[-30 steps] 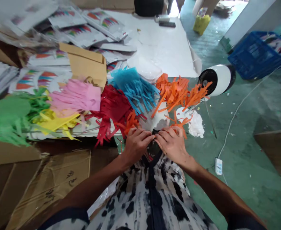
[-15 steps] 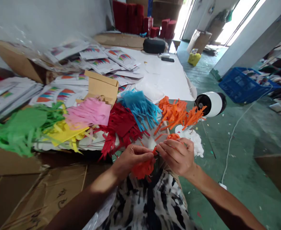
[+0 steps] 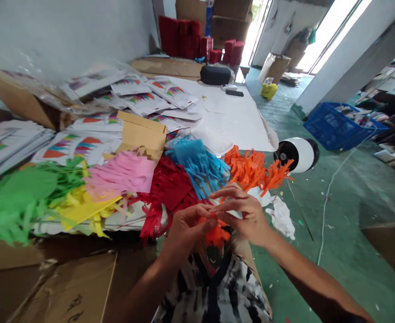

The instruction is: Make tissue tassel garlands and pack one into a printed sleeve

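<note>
Over my lap, an orange fringed paper tassel (image 3: 217, 237) hangs between my hands. My left hand (image 3: 186, 229) pinches its top between thumb and fingers. My right hand (image 3: 246, 214) meets it there, fingers bent over the paper and fingertips close to the left ones; the exact grip is partly hidden. Just ahead, on the table's near edge, lies a pile of orange fringed paper (image 3: 247, 166). Blue fringed paper (image 3: 197, 157) and dark red fringed paper (image 3: 172, 184) lie left of it, then pink (image 3: 123, 172), yellow (image 3: 86, 206) and green (image 3: 25, 193) bunches.
Packets with printed colour pictures (image 3: 147, 101) are heaped on the white-covered table (image 3: 227, 116), behind an opened tan envelope (image 3: 140, 134). A black case (image 3: 215, 75) sits farther back. Right of the table are a white fan (image 3: 298, 154), a cable (image 3: 325, 206) and a blue crate (image 3: 335, 128).
My hands have come closer together, and my right fingers now spread over the tassel's top. The tassel hangs more centrally between them. The view has tilted slightly.
</note>
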### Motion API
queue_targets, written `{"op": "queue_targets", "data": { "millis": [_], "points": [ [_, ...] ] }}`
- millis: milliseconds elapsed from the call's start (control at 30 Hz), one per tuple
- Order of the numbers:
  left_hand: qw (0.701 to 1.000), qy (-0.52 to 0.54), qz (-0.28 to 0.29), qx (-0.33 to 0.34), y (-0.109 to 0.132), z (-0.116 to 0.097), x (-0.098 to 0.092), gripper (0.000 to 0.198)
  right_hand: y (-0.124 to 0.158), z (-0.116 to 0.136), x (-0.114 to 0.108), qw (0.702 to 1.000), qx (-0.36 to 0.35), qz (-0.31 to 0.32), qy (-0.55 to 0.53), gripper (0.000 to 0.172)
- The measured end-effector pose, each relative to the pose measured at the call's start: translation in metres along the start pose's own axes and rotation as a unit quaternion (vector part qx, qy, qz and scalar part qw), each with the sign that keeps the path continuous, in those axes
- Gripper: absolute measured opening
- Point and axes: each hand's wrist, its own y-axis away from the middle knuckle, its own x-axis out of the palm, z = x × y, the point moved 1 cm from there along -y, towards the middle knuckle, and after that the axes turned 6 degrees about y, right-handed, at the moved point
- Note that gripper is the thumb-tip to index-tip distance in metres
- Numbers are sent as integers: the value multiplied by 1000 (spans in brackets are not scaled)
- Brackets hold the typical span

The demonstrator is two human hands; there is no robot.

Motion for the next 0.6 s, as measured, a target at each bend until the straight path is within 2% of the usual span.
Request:
{"op": "queue_targets", "data": {
  "millis": [67, 133, 167, 233, 300, 333, 467, 533, 600],
  "points": [
    [1000, -14, -19, 0, 0, 1, -6, 18, -24, -30, -8, 999, 9, 32, 42, 16],
    [999, -32, -24, 0, 1, 3, -11, 19, -55, -66, -16, 985, 60, 1, 160, 22],
    [999, -43, -19, 1, 2, 5, -12, 18, -72, -85, -18, 968, 86, 7, 236, 25],
    [997, -75, -6, 14, 4, 9, -12, 16, -106, -118, -18, 908, 149, 60, 387, 31],
    [992, -121, 14, 42, 6, 12, -11, 13, -135, -142, -13, 857, 187, 108, 467, 35],
    [986, -152, 24, 60, 6, 13, -10, 12, -146, -151, -10, 844, 199, 125, 483, 34],
    [942, -289, 45, 167, 5, 10, -8, 8, -176, -168, 1, 823, 234, 170, 489, 24],
    [925, -317, 40, 206, 4, 6, -6, 5, -182, -172, 2, 812, 251, 189, 492, 22],
    [922, -316, 31, 221, 4, 2, -3, 6, -185, -174, 2, 802, 264, 206, 494, 22]
  ]
}}
